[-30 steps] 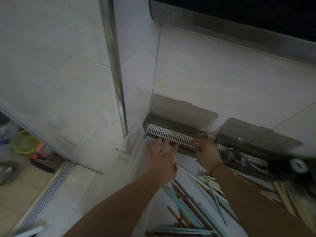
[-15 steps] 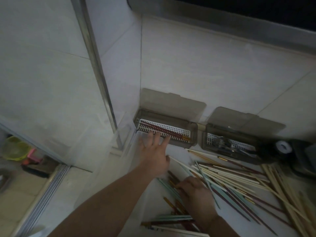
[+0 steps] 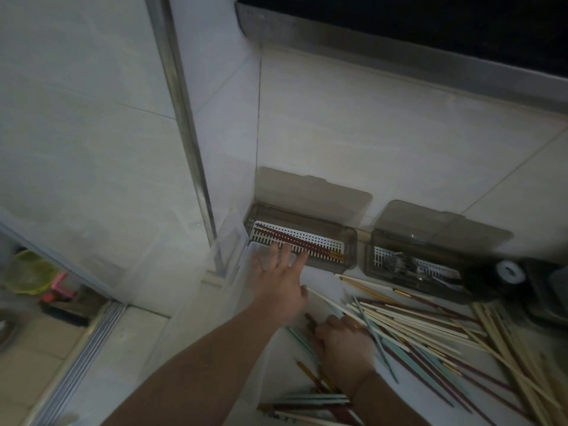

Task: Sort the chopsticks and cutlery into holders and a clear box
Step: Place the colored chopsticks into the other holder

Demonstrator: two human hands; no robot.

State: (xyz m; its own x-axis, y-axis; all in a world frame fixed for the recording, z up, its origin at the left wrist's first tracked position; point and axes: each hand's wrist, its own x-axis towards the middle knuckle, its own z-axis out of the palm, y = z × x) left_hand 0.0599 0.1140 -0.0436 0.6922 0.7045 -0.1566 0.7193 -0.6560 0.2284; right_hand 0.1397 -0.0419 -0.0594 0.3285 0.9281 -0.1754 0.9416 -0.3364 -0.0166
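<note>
Chopsticks point(image 3: 408, 330) lie in a loose crossed heap on the counter in front of the two smoked holders against the wall, with dark red ones already laid in the left holder point(image 3: 302, 241) and cutlery in the right holder point(image 3: 415, 265). Left hand point(image 3: 281, 281) rests with fingers spread flat on the left holder's front edge, gripping nothing, while the right hand point(image 3: 342, 345) curls down over sticks at the heap's near edge, though whether it has one pinched cannot be told. Because the sticks overlap, lifting one could drag neighbours along or roll them off the counter, and in this dim light a colour could easily be misjudged.
</note>
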